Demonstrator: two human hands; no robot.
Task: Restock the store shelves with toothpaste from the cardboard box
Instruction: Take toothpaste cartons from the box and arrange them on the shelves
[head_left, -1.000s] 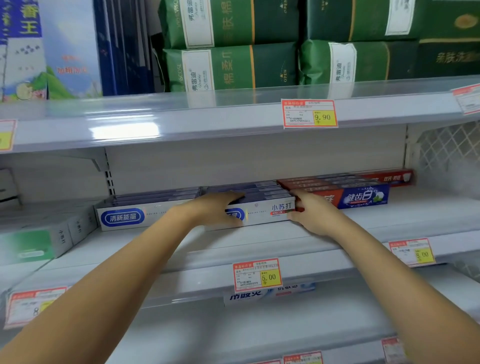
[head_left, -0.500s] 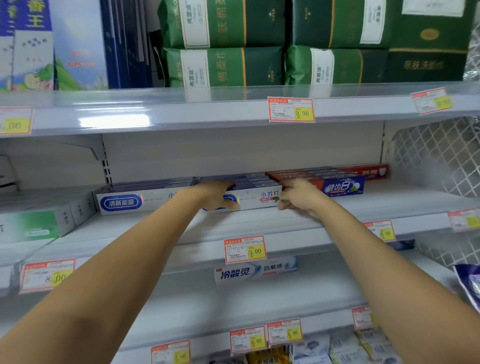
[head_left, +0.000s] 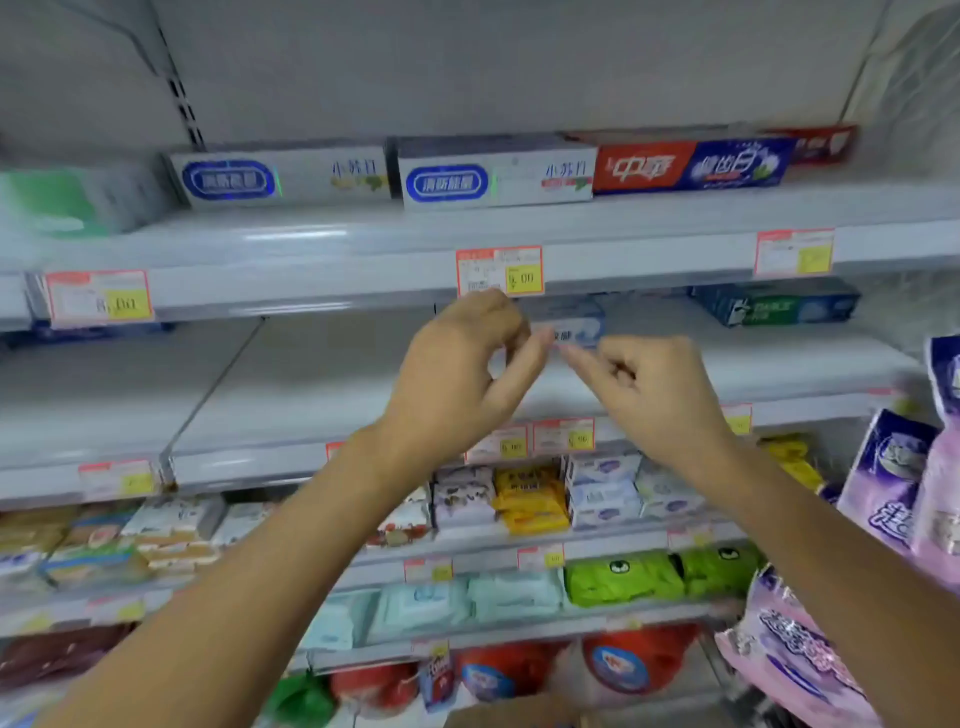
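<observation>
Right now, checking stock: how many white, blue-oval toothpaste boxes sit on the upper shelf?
2: the left white box and the middle white box, which sits beside the red-and-blue box. More may be hidden behind them.
</observation>
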